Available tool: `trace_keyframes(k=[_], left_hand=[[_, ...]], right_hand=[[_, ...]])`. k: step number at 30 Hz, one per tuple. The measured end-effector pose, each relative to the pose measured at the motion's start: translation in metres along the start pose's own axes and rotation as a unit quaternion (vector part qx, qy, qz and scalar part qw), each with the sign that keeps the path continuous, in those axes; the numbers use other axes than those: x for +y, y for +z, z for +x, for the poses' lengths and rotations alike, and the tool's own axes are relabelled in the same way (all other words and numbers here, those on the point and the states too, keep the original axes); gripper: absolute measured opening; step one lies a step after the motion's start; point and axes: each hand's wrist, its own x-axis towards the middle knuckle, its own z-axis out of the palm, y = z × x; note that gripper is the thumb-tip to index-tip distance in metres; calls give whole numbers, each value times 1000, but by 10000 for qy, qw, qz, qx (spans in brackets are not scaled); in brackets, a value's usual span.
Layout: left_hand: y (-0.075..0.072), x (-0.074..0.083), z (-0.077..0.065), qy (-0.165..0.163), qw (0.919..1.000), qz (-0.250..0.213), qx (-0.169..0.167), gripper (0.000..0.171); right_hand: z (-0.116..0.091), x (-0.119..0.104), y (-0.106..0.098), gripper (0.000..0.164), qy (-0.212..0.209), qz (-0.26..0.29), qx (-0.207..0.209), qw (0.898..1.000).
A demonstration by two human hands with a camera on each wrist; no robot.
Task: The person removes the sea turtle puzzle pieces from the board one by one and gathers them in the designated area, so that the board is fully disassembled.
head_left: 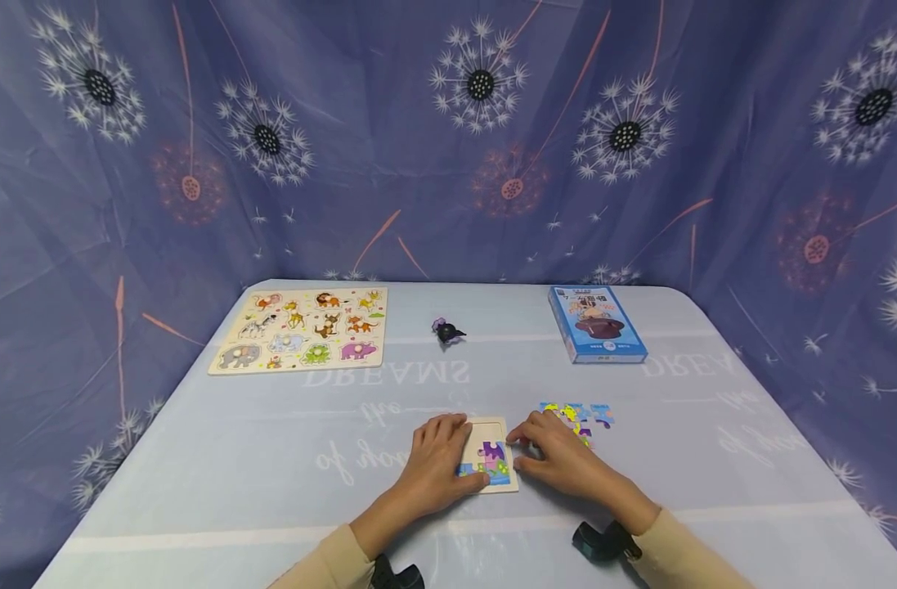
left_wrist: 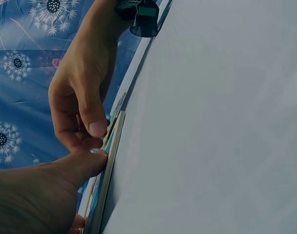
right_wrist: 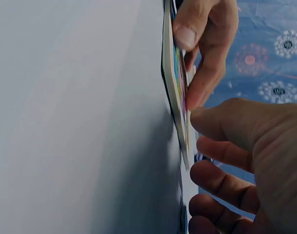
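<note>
Two likely mishaps: dislodging the placed pieces (head_left: 497,469) by dragging the left hand (head_left: 441,464), or scattering the loose pieces (head_left: 570,412) by brushing past. Smooth, knob-edged shapes in a shallow pale-wood tray (head_left: 486,431), left fingers close together over its left side, right hand (head_left: 563,456) by its right rim, fingertips bent, parted from thumb, pinching nothing visible.

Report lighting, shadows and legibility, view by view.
Head view: bright, though small print on the blue rectangular cardboard box is illegible; left wrist: dimmer, the pale printed tablecloth looking greyish; right wrist: a broad, soft-edged shadow darkens that cloth beside the flat wooden puzzle tray.
</note>
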Motion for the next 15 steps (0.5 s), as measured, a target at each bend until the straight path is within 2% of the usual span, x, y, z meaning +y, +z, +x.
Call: trace_keyframes(k=[15], left_hand=[[1, 0, -1, 20, 10000, 25, 29, 72]], right_hand=[[9, -12, 6, 29, -157, 21, -89, 9998]])
